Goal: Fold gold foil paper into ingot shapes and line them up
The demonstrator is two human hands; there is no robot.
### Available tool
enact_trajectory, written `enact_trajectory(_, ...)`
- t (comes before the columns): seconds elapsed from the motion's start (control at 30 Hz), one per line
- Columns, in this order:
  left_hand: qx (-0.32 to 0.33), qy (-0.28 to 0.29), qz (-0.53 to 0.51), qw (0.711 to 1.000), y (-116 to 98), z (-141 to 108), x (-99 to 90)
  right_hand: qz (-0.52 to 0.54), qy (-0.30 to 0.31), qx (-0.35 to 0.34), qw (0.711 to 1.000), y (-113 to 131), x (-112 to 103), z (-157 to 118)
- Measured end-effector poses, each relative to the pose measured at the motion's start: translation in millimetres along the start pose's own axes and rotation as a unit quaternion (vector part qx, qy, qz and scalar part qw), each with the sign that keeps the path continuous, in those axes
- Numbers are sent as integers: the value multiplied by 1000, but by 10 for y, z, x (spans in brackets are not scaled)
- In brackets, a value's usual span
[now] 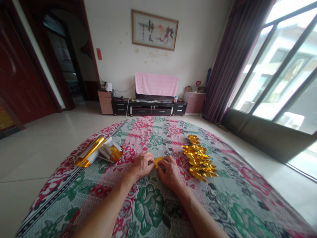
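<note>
Between my two hands, above the middle of the flowered cloth (170,198), is a small piece of gold foil paper (158,161). My left hand (144,164) pinches its left side with thumb and fingers. On the right side my right hand (170,170) grips it the same way, with the fingers covering much of the paper. To the right of my hands lie several folded gold paper ingots (199,158), nested in a row. Off to the left is a loose pile of gold and white paper sheets (99,152), some of them curled.
The cloth covers a round table. Beyond it, a low black cabinet (158,108) stands against the wall, with a pink cloth (157,84) draped over a flat object. A purple curtain (225,62) and large windows (284,72) are at the right, a red door (22,72) at the left.
</note>
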State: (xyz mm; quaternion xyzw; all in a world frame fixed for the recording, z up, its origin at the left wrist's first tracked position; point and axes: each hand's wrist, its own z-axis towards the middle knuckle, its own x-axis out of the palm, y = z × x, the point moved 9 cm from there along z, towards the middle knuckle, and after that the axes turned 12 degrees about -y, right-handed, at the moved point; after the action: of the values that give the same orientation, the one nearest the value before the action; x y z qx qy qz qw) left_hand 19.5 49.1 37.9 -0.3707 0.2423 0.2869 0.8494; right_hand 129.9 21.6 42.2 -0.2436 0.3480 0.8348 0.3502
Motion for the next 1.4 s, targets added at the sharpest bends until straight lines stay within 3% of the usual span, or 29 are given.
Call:
enact_trajectory(0.3,-2,10,1,1000,15,1,27,-64,4,-74,995,183,-116,28)
enact_trajectory(0.7,13,-2,-2,1000,-3,-1,21,-34,6,36,999,-116,42,33)
enact_trajectory(1.03,-14,35,-13,999,65,18,44,-43,5,79,996,-188,99,48)
enact_trajectory(1.4,22,27,-14,999,26,15,39,-76,8,76,994,-135,74,39)
